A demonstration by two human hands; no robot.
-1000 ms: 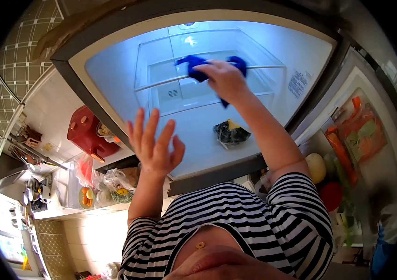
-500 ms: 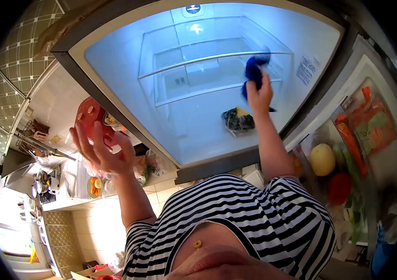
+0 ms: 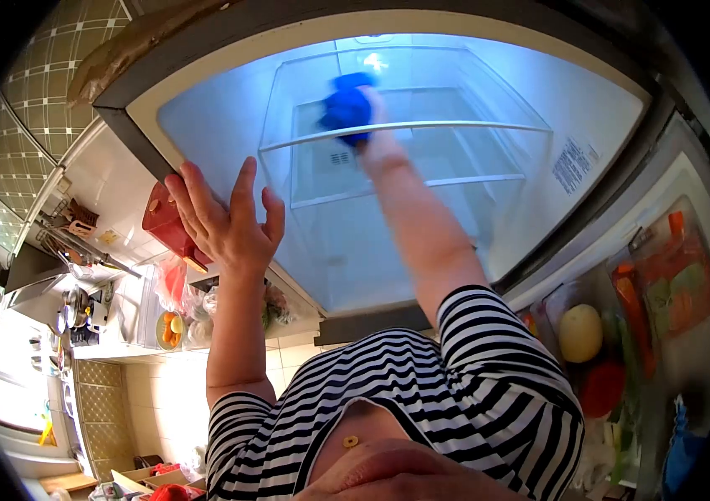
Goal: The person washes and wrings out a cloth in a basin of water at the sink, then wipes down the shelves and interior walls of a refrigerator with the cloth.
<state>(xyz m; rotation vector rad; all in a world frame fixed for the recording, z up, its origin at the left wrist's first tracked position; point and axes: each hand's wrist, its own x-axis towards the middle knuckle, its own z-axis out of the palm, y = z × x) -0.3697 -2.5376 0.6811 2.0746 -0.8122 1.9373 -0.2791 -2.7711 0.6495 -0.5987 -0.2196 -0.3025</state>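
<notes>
cloth [image 3: 347,108] seems clutched in blurred right fingers [image 3: 377,104]; left fingers [image 3: 243,190] loosely spread, empty.

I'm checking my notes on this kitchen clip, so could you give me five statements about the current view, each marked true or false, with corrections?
1. The right hand holds a blue cloth inside the refrigerator. True.
2. The left hand grips the cloth too. False: it holds nothing, and its fingers are spread.
3. The refrigerator door is shut. False: it stands open, with food in its racks.
4. A red appliance is partly hidden behind the left hand. True.
5. The person wears a plain green shirt. False: the shirt has black and white stripes.
</notes>
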